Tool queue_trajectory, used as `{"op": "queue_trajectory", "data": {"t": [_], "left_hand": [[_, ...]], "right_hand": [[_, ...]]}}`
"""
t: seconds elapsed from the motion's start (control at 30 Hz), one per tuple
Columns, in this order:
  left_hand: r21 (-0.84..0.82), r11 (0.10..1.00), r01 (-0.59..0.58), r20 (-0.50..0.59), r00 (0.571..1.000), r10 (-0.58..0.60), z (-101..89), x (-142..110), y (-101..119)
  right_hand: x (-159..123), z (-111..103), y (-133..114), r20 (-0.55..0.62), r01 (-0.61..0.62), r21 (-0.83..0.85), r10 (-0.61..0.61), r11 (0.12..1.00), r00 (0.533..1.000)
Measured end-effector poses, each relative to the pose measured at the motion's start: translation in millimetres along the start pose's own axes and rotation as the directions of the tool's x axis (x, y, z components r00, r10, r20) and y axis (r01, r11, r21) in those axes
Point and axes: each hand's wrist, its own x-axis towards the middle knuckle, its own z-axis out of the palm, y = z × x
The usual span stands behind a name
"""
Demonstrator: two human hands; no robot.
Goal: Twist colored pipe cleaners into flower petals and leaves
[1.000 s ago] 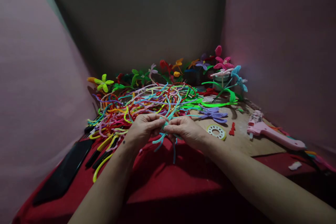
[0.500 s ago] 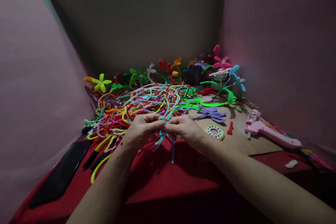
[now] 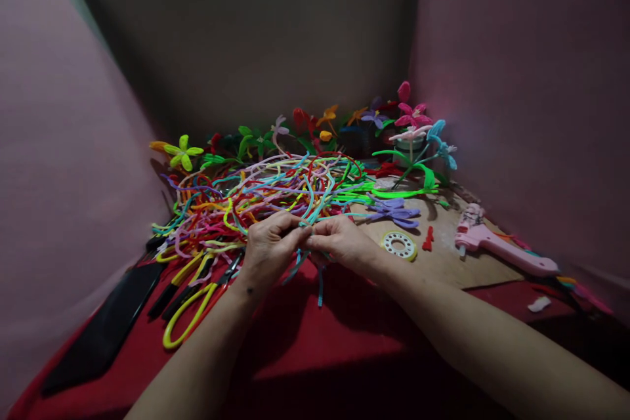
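Observation:
Fingertip to fingertip, my left hand and my right hand pinch a small bundle of light-blue pipe cleaners over the near edge of the pile. Ends of the bundle hang below the fingers, and other light-blue strands rise above them. Exactly where the strands cross or bend is hidden by my fingers. Just beyond lies a tangled heap of many-coloured pipe cleaners. To the right of my right hand is a purple pipe-cleaner flower.
Yellow-handled scissors, pliers and a black phone-like slab lie at left. A tape roll and pink glue gun rest on a board at right. Finished flowers stand along the back.
My hands stay together on the light-blue pipe cleaners, with the fingers slightly shifted. The view has moved a little, so more of the yellow scissors shows beside my left wrist.

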Motion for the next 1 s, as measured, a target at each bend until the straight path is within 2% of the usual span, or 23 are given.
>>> {"op": "queue_trajectory", "data": {"t": [0.07,0.17,0.23,0.3,0.4,0.47,0.53,0.6,0.7,0.8,0.9,1.0], "left_hand": [[-0.094,0.990,0.109,0.057,0.993,-0.104,-1.5,1.5,1.9],[-0.242,0.929,0.279,0.207,0.951,-0.231,-5.8,4.8,6.2],[-0.227,0.914,0.336,0.297,0.918,-0.264,-7.6,6.3,7.3],[-0.161,0.925,0.344,0.343,0.899,-0.274,-7.4,6.8,6.1],[-0.037,0.971,0.237,0.358,0.910,-0.209,-4.5,6.6,2.3],[0.101,0.989,0.104,0.371,0.919,-0.134,-2.8,5.7,0.8],[0.257,0.966,-0.037,0.346,0.936,-0.056,-2.0,3.9,0.7],[0.387,0.908,-0.159,0.292,0.955,0.043,-1.4,1.3,1.1],[0.532,0.799,-0.282,0.243,0.954,0.175,-0.1,-2.3,-1.0],[0.613,0.738,-0.283,0.224,0.957,0.181,0.8,-3.0,-5.8],[0.484,0.848,-0.214,0.200,0.971,0.131,-1.2,0.2,-8.4],[0.258,0.962,-0.093,0.196,0.980,0.042,-6.4,5.0,-8.1]], "right_hand": [[1.1,-0.9,1.3,-0.010,-0.004,0.039,0.004,0.999,1.000],[4.0,-3.8,4.8,-0.081,0.006,0.152,0.006,0.988,0.997],[6.2,-5.3,7.5,-0.128,0.025,0.207,0.002,0.978,0.992],[8.2,-5.4,10.2,-0.168,0.046,0.203,-0.012,0.978,0.986],[10.3,-3.9,14.8,-0.256,0.049,0.072,-0.029,0.996,0.966],[11.0,-3.6,18.1,-0.328,0.068,-0.125,-0.106,0.990,0.939],[11.3,-4.1,20.7,-0.374,0.089,-0.305,-0.205,0.948,0.904],[11.7,-4.6,21.7,-0.395,0.089,-0.373,-0.245,0.924,0.885],[12.3,-3.8,19.6,-0.415,0.050,-0.264,-0.160,0.963,0.896],[12.6,-2.4,16.1,-0.388,0.010,0.003,-0.008,1.000,0.922],[12.5,-4.1,15.3,-0.303,-0.004,0.269,0.088,0.963,0.949],[13.1,-8.0,17.5,-0.233,-0.008,0.405,0.112,0.914,0.966]]}}
